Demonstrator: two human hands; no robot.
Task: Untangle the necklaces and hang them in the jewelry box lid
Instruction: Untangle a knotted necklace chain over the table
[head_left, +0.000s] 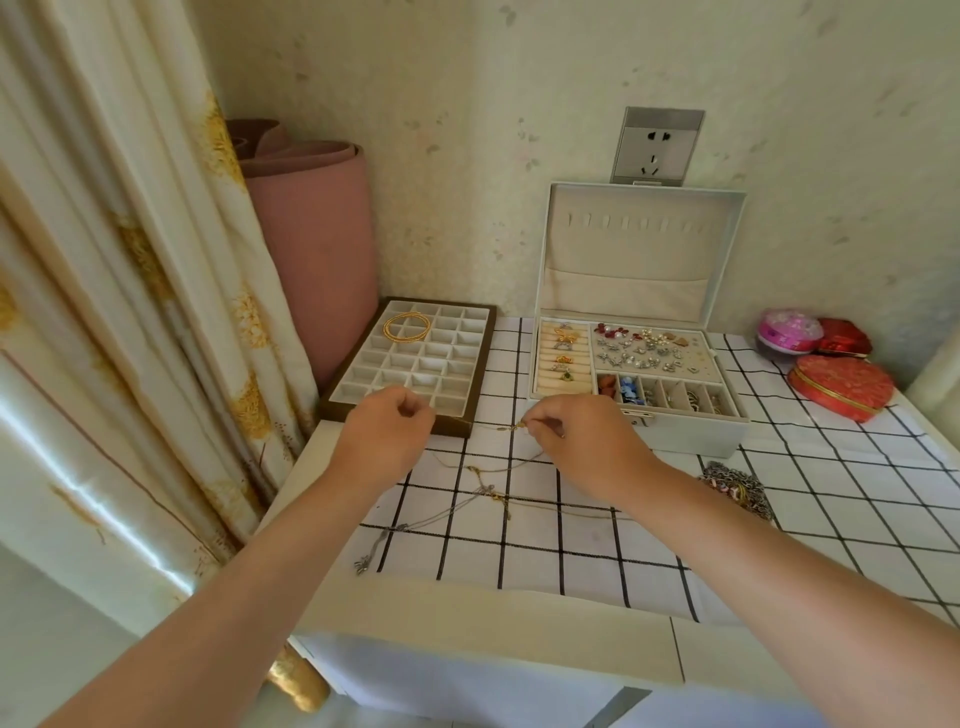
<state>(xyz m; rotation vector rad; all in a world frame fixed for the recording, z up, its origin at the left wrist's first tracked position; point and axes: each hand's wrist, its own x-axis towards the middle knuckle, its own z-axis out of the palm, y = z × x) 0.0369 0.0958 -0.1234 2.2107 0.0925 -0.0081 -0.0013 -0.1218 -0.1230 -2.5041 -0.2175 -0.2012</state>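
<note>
So we're at a small table (571, 561) with a white black-grid cloth, shoved into a corner: flowery curtain (130, 312) on the left, a pink rolled mat (311, 249) standing in the back-left corner, and a wall socket (657, 145) on the papered wall behind. The jewelry box (691, 431) sits at the back edge, its lid (623, 291) upright against the wall with bare hooks. A compartment tray (332, 402) holding gold bangles (407, 327) is at the back-left, red tins (841, 387) are at the back-right, and a heap of chains (737, 488) lies near the right edge. Our left hand (387, 431) and right hand (582, 441) each pinch the gold necklace (504, 427), stretched taut just above the middle of the table. It runs left-right along the front edge, with slack drooping below. A silver necklace (441, 514) lies flat, slanting from the front-left toward the center.
</note>
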